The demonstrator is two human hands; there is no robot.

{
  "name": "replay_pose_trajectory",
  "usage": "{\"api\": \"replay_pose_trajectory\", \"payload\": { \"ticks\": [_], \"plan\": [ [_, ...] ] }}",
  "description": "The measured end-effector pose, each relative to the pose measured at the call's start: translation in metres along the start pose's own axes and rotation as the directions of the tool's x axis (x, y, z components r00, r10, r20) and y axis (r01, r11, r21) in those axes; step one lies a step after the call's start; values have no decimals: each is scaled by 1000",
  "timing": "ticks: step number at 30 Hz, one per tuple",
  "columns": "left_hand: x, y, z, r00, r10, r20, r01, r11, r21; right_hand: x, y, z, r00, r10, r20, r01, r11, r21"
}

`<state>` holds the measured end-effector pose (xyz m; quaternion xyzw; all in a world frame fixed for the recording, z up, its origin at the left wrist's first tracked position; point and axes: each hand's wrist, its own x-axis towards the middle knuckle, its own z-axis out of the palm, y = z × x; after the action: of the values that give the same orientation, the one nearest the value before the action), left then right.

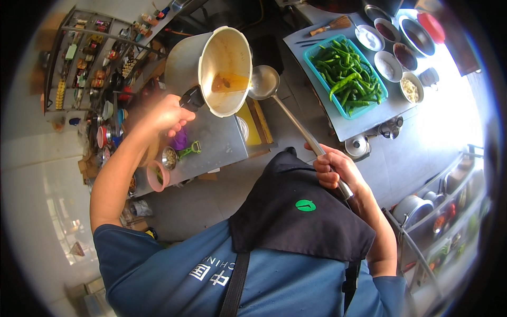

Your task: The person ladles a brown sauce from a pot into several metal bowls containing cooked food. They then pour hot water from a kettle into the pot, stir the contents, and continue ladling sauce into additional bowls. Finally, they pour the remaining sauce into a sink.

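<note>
My left hand (168, 115) grips the black handle (192, 99) of a metal pressure-cooker pot (180, 59). The pot is tipped on its side, mouth towards the right, and a little brown liquid (229, 82) pools along its inner wall. In my right hand (336, 168) is the long shaft of a metal ladle (295, 119). Its bowl sits just right of the pot's rim; whether the two touch I cannot tell. To the right, a turquoise plastic basket (328, 95) full of green chili peppers (348, 75) rests on a metal table (340, 125).
Several seasoning bowls (388, 66) and a bamboo wok brush (330, 25) share the right table. At left, another metal table (218, 138) holds a green peeler (190, 149) and a pink container (157, 176). Shelves (91, 59) stand beyond it. A metal rack (412, 237) is at lower right.
</note>
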<state>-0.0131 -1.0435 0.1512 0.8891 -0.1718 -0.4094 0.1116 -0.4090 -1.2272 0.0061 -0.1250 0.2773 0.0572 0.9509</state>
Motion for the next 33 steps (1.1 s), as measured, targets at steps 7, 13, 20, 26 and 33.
{"api": "replay_pose_trajectory", "payload": {
  "ticks": [7, 13, 20, 26, 33],
  "plan": [
    [-1, 4, 1, 1000, 6, -12, -6, 1000, 0, 0, 0, -1, 1000, -1, -2, 1, 1000, 3],
    [1, 7, 1, 1000, -11, -11, 11, 1000, 13, 0, 0, -3, 1000, -2, 10, 2, 1000, 16],
    [3, 10, 1, 1000, -22, 0, 22, 999, 37, 0, 0, -3, 1000, 0, 17, -1, 1000, 24],
    [2, 14, 2, 1000, -27, 3, 27, 998, 55, 1, 0, -2, 1000, 1, 9, -1, 1000, 28],
    [1, 19, 3, 1000, -9, 2, 8, 999, 54, 2, -2, -4, 1000, -2, 27, 1, 1000, 27]
  ]
}}
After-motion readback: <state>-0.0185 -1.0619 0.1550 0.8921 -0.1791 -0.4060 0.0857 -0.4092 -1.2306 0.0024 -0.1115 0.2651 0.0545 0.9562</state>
